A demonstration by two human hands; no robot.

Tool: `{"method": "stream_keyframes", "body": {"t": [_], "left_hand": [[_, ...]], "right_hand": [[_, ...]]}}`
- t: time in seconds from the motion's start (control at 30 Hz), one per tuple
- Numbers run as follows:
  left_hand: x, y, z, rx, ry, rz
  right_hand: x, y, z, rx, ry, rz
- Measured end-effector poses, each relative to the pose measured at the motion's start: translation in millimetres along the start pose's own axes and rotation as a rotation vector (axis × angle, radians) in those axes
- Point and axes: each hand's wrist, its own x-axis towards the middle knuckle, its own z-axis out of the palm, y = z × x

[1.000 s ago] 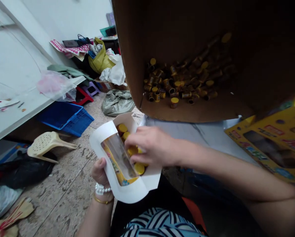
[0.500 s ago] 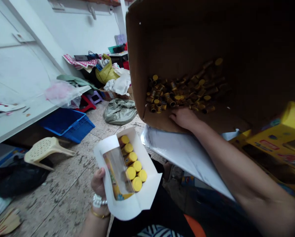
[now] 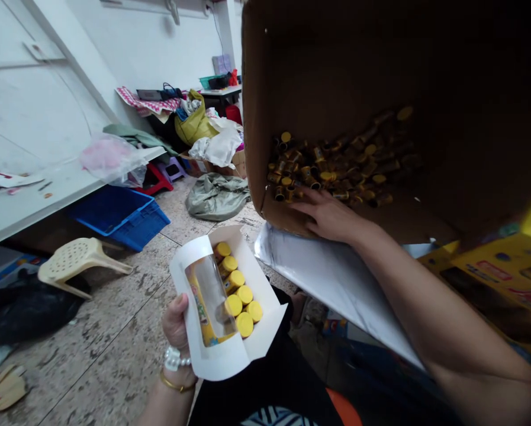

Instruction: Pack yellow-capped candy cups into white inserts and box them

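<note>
My left hand (image 3: 176, 322) grips the side of a white windowed box (image 3: 216, 364), its flaps open toward me. Inside stand several small jars with yellow lids (image 3: 244, 324), partly behind the clear window. My right hand (image 3: 327, 214) reaches into a large cardboard carton (image 3: 255, 148) on its side, fingers stretched out at the front of a heap of small yellow-lidded jars (image 3: 325, 176). The fingertips are at the nearest jars; whether they touch one I cannot tell. No jar shows in that hand.
A marbled white tabletop (image 3: 327, 284) lies under the carton. Yellow printed boxes (image 3: 487, 272) stand at the right. On the left are a white table (image 3: 70, 189), a blue crate (image 3: 145, 222) and a cream plastic stool (image 3: 76, 260) on the floor.
My right hand has gone from curled fingers near the carton's front to fingers spread at the jars. My left hand still holds the box, and the view has shifted slightly.
</note>
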Motion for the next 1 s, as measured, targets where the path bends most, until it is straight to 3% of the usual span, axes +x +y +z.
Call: {"method": "stream_keyframes", "body": {"t": [0.17,0.27,0.37,0.43,0.5,0.63,0.77,0.9,1.0], "left_hand": [[-1,2,-4.0,0.001,0.051,0.024],[-4,3,-6.3,-0.003,0.021,-0.021],[-7,2,-6.9,-0.027,-0.021,-0.060],[-7,-2,-7.1,-0.049,-0.034,-0.050],[-6,-6,-6.4,-0.068,-0.036,-0.065],[-6,-13,0.3,-0.074,-0.045,-0.107],[-6,-13,8.4,-0.011,-0.010,-0.072],[-7,-16,9.7,0.006,0.020,-0.085],[-6,-20,12.2,0.011,-0.013,-0.088]], "right_hand": [[-2,4,-7,-0.105,-0.162,-0.001],[-1,5,-12,-0.038,-0.048,-0.010],[0,-3,-19,-0.075,0.114,0.290],[1,-11,-19,-0.119,0.103,0.523],[3,-17,-14,-0.095,0.036,0.591],[6,-15,-7,0.090,-0.023,0.442],[3,-20,-23,0.361,-0.006,0.356],[-6,-62,-45,1.034,0.059,0.201],[-12,-106,-41,1.263,0.172,0.064]]}}
